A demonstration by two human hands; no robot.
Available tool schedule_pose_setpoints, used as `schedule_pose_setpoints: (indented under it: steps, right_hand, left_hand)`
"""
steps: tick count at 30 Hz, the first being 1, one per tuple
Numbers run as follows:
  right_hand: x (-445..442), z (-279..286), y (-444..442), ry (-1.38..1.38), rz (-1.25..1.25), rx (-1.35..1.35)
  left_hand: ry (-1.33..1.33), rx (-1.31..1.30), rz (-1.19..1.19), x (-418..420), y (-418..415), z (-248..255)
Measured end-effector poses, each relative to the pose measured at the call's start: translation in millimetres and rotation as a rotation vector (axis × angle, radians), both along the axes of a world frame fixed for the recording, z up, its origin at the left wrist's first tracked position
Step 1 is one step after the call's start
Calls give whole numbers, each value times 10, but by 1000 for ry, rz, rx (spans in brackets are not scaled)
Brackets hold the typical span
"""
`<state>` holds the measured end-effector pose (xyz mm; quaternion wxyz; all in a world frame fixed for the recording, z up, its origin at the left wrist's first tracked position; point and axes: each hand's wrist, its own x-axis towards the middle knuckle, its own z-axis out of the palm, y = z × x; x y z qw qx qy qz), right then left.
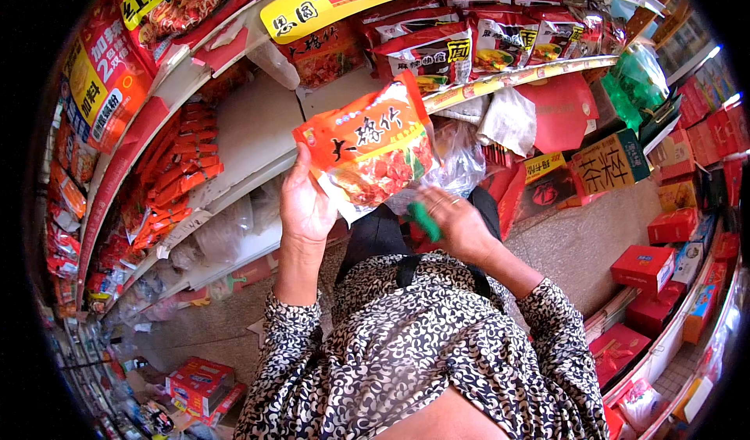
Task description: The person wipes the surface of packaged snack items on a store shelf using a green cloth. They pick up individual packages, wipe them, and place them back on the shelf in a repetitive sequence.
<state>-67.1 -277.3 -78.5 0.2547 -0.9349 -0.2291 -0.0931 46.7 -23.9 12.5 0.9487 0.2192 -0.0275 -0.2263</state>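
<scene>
My left hand (307, 202) grips the left edge of a red and white instant noodle packet (375, 147), its printed front facing up. My right hand (457, 220), slightly blurred, holds a green cloth (425, 220) just below the packet's lower right corner. Behind the packet, a shelf board (246, 123) carries a row of orange-red packets (181, 170) on the left. Red and white noodle packets (425, 56) line the shelf further up. A clear plastic bag (460, 158) lies between the packet and the right-hand shelf part.
A grey-white cloth (507, 120) hangs below the upper shelf edge. Boxes (609, 164) stand at the right, with red boxes (644, 267) on a curved-looking shelf beyond. Red boxes (202, 384) sit on the floor at lower left. A green plastic bag (638, 82) is at upper right.
</scene>
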Motion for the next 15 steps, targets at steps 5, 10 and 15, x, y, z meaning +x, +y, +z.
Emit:
schedule_pose_setpoints:
  steps: [5, 10, 15]
  right_hand:
    - [174, 294, -214, 656, -370, 1653]
    - [284, 543, 16, 602, -118, 1764]
    - [291, 648, 109, 574, -264, 1586]
  left_hand:
    - [18, 28, 20, -27, 15, 59]
    - [100, 75, -98, -158, -88, -104]
    - [-14, 309, 25, -268, -150, 45]
